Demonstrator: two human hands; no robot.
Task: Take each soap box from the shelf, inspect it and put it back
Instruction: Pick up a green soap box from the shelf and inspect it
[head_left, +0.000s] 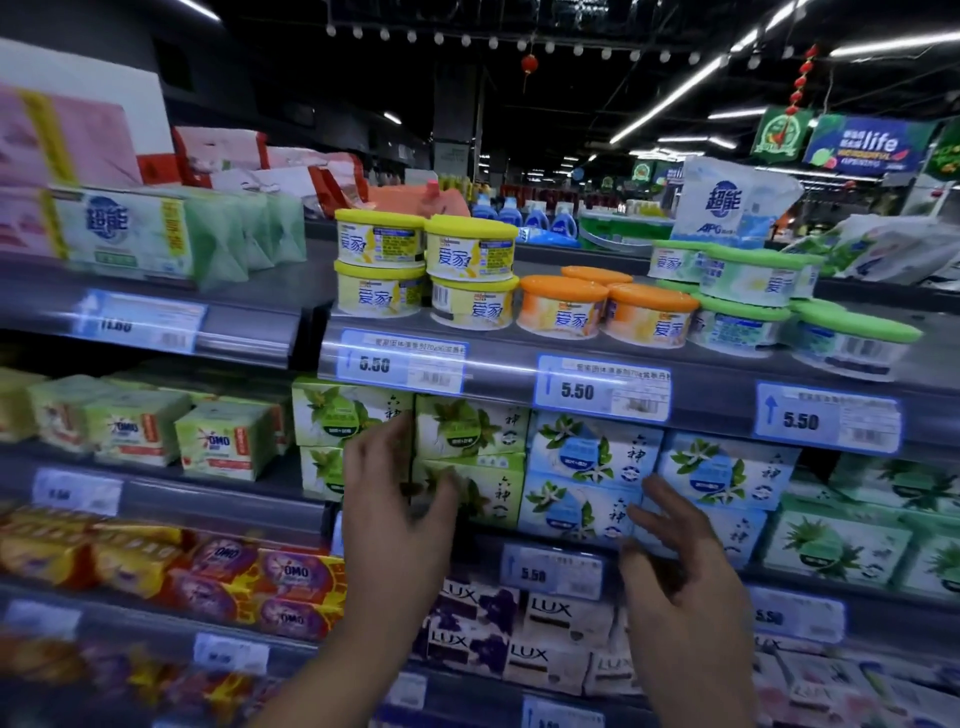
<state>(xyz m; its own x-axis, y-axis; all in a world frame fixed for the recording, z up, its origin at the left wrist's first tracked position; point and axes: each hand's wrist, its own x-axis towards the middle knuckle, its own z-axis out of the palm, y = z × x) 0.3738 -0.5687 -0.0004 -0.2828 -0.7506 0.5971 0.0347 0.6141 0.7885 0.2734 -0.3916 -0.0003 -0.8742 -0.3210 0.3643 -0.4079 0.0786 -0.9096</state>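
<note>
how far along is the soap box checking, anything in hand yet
Nothing shows as done: the soap boxes sit stacked in rows. Both hands are empty and open, the left hand at the green boxes, the right hand at the blue boxes. Taking, inspecting and returning look left.

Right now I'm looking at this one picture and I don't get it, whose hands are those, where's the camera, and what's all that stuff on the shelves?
There is no machine here. A camera worn on a person's head looks forward and down, so the two bare hands are their own. The left hand reaches toward the green soap boxes; the right hand is spread in front of the blue soap boxes. Both hands look open and hold nothing yet. It is a shop shelf with price tags. Above stand round tubs with yellow, orange and green lids. Below lie Lux soap packs, and to the left Omo bars. The edges are blurred.
</note>
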